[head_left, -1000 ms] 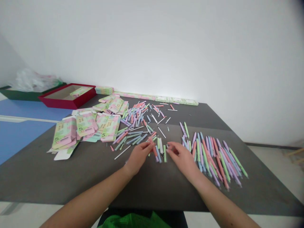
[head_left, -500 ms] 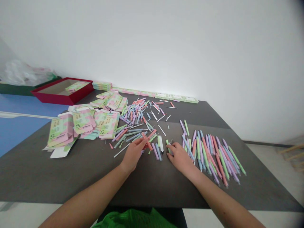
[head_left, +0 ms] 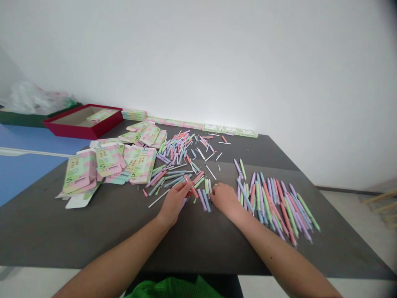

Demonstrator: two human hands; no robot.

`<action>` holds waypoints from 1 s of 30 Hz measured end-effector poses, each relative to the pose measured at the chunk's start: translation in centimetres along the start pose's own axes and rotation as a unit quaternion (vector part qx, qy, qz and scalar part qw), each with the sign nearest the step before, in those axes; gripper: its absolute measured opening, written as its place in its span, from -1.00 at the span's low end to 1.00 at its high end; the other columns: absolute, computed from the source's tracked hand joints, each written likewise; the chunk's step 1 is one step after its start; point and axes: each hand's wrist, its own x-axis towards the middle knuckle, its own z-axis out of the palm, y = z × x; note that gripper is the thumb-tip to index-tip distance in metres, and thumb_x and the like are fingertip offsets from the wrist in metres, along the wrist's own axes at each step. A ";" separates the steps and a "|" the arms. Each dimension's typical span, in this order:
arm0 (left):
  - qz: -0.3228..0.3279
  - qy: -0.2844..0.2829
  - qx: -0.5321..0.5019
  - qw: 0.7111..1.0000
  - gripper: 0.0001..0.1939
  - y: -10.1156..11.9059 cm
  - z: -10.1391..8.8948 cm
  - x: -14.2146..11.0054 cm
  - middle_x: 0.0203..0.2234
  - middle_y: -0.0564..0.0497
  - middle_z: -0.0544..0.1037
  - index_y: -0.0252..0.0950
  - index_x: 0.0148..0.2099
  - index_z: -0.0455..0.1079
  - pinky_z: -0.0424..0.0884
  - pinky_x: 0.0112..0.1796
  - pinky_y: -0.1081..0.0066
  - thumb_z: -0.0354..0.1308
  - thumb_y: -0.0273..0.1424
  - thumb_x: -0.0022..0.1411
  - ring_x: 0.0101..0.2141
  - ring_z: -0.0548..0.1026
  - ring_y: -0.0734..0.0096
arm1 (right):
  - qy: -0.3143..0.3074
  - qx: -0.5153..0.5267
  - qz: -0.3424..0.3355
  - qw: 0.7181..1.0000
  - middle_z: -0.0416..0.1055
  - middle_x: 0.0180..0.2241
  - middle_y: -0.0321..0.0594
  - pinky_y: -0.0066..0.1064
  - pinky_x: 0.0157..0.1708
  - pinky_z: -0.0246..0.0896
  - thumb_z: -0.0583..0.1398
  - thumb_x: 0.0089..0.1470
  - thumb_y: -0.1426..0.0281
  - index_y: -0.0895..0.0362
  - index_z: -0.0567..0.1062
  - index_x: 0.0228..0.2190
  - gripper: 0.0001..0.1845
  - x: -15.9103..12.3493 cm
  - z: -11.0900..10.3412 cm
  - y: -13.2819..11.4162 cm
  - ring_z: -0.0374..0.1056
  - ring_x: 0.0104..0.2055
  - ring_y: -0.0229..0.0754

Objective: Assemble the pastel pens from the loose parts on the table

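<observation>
Coral-coloured, a barrel sits pinched in the left fingers; the right fingers curl beside white refills, hold unclear. Right of them lie seemingly finished pens; beyond the left, loose parts remain.

1. Looks like smooth plastic, slight sheen: coral-red slim tube.
2. Same plastic look, semi-matt: long slim pastel pens, short pastel tubes.
3. Smooth, plastic-looking: thin white sticks.
4. Printed thin card, smooth, low sheen: flat pink-and-green cartons.
5. Matt, smooth: dark grey broad tabletop.
6. Smooth, card-like: crimson open-topped box.
7. Crinkled, glossy film: clear plastic bag.
8. Open-mesh cloth: bright green garment.
9. Matt, smooth: plain white wall.
</observation>
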 end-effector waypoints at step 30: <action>-0.001 -0.008 -0.005 1.000 -0.65 -0.5 -0.1 -0.1 -0.42 0.01 0.51 -0.32 -0.29 0.48 0.27 -0.28 0.47 0.10 -0.13 0.09 -0.38 0.40 0.42 | -0.029 -0.003 0.072 0.997 0.48 -0.25 0.11 -0.28 -0.28 0.22 0.06 0.04 0.38 0.25 0.54 -0.34 -0.71 2.3 0.3 -0.4 0.42 -0.21 0.05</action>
